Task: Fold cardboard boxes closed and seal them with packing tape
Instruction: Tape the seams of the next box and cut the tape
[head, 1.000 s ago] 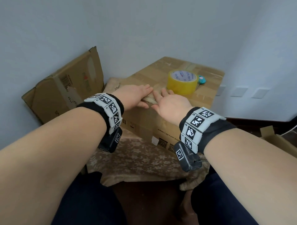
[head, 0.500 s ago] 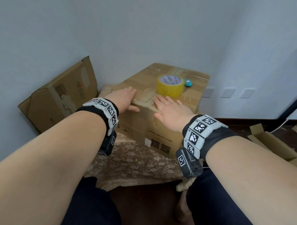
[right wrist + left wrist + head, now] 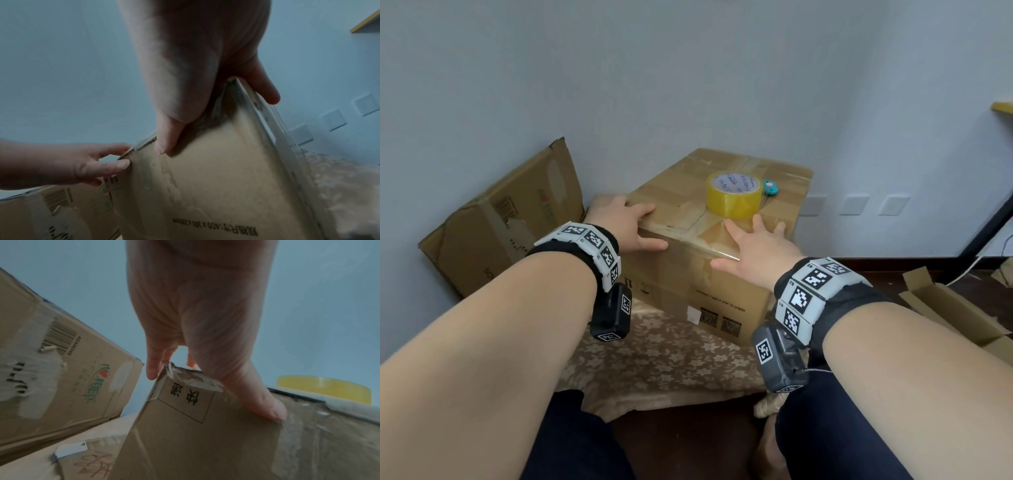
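A closed, taped cardboard box (image 3: 688,274) stands on a floral cloth, with a yellow tape roll (image 3: 734,200) on its top. My left hand (image 3: 625,222) lies over the near left corner, fingers on top and thumb pressed against the front face. My right hand (image 3: 753,246) lies flat on the near right part of the top, fingers spread just in front of the roll, thumb at the taped edge. In the left wrist view the left hand (image 3: 197,321) covers the box (image 3: 205,434) corner, the roll (image 3: 322,389) behind. The right wrist view shows the right hand (image 3: 195,65) and the left hand (image 3: 72,164) on the box (image 3: 216,178) edge.
A worn cardboard box (image 3: 500,219) leans against the wall at the left, close to my left hand. A small teal object (image 3: 770,187) lies behind the roll. The floral cloth (image 3: 664,359) spreads in front. An open box (image 3: 955,308) sits on the dark floor at the right.
My hands have slid apart along the near top edge, the left toward the left corner and the right toward the right. The tape roll has stayed in place.
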